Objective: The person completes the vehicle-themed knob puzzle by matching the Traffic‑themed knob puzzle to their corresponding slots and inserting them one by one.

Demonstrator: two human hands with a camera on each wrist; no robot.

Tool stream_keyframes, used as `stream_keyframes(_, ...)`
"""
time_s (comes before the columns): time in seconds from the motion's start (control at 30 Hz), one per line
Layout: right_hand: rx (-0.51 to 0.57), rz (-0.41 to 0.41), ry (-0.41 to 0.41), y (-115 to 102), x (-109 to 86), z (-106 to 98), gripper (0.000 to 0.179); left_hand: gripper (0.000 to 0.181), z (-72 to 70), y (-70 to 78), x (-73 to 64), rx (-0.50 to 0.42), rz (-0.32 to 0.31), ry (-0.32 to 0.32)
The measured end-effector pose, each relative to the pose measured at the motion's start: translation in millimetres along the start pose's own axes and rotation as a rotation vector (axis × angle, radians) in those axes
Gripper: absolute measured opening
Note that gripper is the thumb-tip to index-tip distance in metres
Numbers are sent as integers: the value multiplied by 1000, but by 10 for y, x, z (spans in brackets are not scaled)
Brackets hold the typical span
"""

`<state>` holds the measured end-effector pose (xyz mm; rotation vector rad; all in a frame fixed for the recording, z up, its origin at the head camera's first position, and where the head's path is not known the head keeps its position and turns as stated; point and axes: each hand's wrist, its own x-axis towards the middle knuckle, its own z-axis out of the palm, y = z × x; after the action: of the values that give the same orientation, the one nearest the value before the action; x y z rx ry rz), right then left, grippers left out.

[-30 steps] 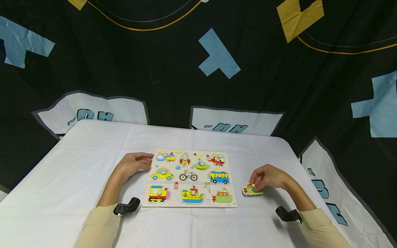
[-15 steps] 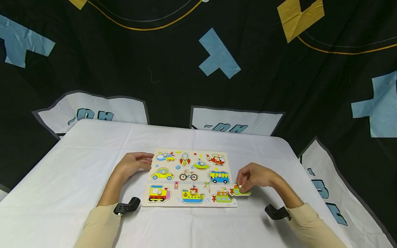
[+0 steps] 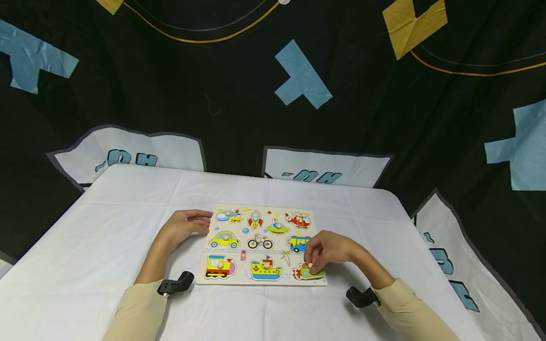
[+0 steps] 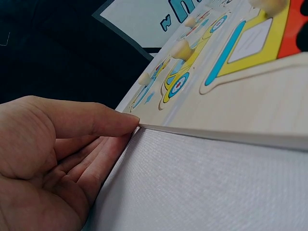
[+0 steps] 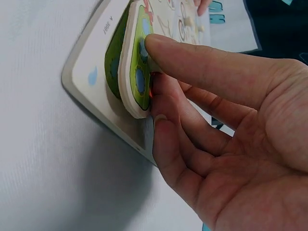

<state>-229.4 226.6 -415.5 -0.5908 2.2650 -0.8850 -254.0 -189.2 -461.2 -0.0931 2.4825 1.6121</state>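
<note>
A wooden peg puzzle board [image 3: 275, 253] with vehicle pictures lies flat on the table. My right hand [image 3: 333, 248] pinches the knob of a green submarine puzzle piece [image 3: 315, 275] at the board's near right corner. Seen from the right wrist, the piece [image 5: 138, 72] tilts above the matching green submarine picture [image 5: 113, 70], part of which shows beneath it. My left hand [image 3: 183, 227] rests at the board's left edge with its fingers loosely extended. In the left wrist view the thumb [image 4: 96, 120] touches that edge.
Other knobbed pieces sit in the board, among them a train [image 3: 218, 267], a ship [image 3: 265, 271] and a yellow car [image 3: 223, 240]. White cloth [image 3: 170, 312] covers the table. A dark curtain [image 3: 230, 94] hangs behind it.
My right hand has carried the submarine piece left from the cloth beside the board to over the submarine picture. The left hand stays at the board's left edge.
</note>
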Motion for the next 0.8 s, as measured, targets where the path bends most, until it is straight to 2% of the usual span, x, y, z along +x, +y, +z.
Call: stream_keyframes(0.8, 26, 6, 2, 2, 44, 98, 18, 55, 8, 1, -2, -10, -4, -1)
